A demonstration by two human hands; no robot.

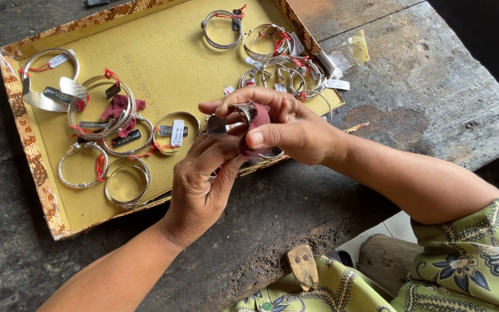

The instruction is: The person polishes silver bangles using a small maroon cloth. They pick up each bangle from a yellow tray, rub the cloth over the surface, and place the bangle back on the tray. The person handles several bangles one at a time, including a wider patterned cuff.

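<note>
head view. left hand (pixel 200 185), palm turned away from the camera, fingers closed upward around the lower edge of a silver bangle (pixel 229 120). right hand (pixel 287 130) comes in from the right, thumb and forefinger pinched shut on a small red cloth (pixel 259 117), which is pressed against the right side of the bangle. the bangle sits between the two hands, held above the near edge of the tray (pixel 41 190); a white tag shows at its inner side.

left of the grip: a group of bangles lying flat on the tray's yellow lining, some overlapping, most with red thread and black or white tags. just left of the grip, a plain bangle with a white tag (pixel 177 133). further left, a stack of wide bangles (pixel 100 107) with a second red cloth (pixel 123 111) lying on it. below those, a twisted bangle (pixel 82 166) and a wide bangle (pixel 126 182), touching. far left, a broad open cuff (pixel 47 81).

above and right of the grip: a cluster of thin bangles (pixel 284 75), overlapping, partly hidden behind the right hand; a single bangle (pixel 222 29) above them.

the tray has a patterned brown border and rests on a dark, worn wooden bench (pixel 423 92). below the grip, a wooden peg (pixel 302 267) stands at the bench's near edge; green patterned cloth (pixel 463 271) covers the person's right arm and lap.
</note>
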